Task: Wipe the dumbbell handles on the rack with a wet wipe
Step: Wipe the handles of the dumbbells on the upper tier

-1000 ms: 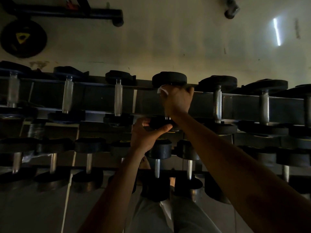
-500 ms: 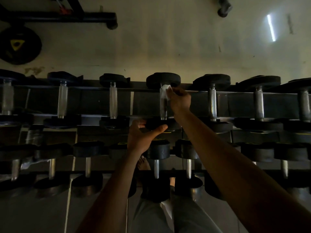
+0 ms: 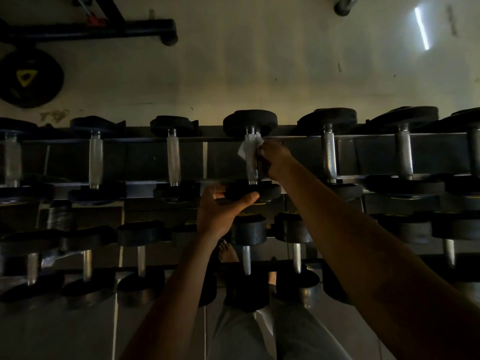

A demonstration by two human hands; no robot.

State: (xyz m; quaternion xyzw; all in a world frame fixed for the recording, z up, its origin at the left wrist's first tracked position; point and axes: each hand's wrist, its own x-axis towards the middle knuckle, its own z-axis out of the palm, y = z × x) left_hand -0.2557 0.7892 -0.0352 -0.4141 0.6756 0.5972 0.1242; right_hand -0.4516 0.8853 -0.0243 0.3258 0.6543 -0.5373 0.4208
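A dim rack (image 3: pixel 363 137) holds rows of black dumbbells with silver handles. On the top row, my right hand (image 3: pixel 275 158) pinches a white wet wipe (image 3: pixel 249 148) that lies against the upper part of the middle dumbbell's handle (image 3: pixel 251 165). Below it, my left hand (image 3: pixel 220 209) grips the near black head (image 3: pixel 249 192) of that same dumbbell, thumb over its front edge. The wipe hangs partly behind the handle, with a flap showing to its left.
More dumbbells sit left (image 3: pixel 173 157) and right (image 3: pixel 328 157) on the top row, with smaller ones on the lower row (image 3: pixel 246 245). A weight plate (image 3: pixel 28 79) and a black machine base (image 3: pixel 104 29) lie on the floor beyond. My legs and a foot show below the rack.
My right hand, which covered the handle a second ago, has moved off to its right side, exposing the handle, and now holds the wipe against its upper part. My left hand stays on the near head.
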